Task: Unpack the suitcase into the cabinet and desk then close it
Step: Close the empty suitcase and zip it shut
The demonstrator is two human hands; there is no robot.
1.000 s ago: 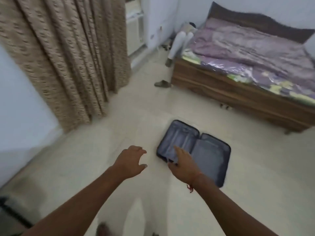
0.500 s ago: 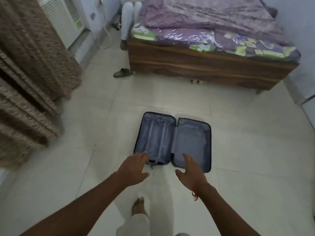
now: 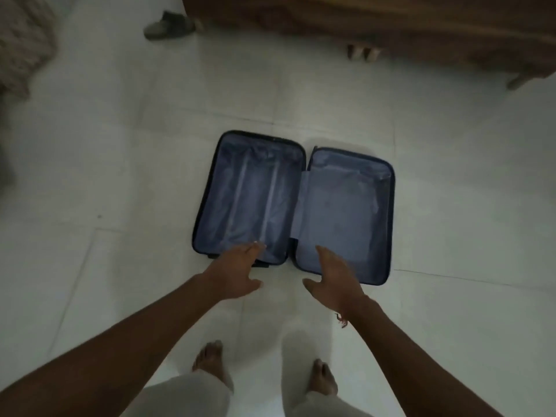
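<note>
A dark blue suitcase [image 3: 388, 212] lies flat open on the white tiled floor, both halves showing bare pale blue lining with nothing inside. My left hand [image 3: 237, 273] hovers over the near edge of the left half, fingers spread and holding nothing. My right hand [image 3: 332, 282] reaches over the near edge of the right half, fingers apart and also empty; a red thread hangs at its wrist. Whether either hand touches the case I cannot tell.
The wooden bed frame [image 3: 391, 28] runs along the top of the view, with a sandal [image 3: 168, 25] on the floor left of it. A patterned curtain [image 3: 21, 46] hangs at the upper left. My bare feet [image 3: 210, 361] stand just behind the suitcase.
The view has tilted down and closed in on the suitcase, and the picture has darkened. Both hands have come nearer to its front edge.
</note>
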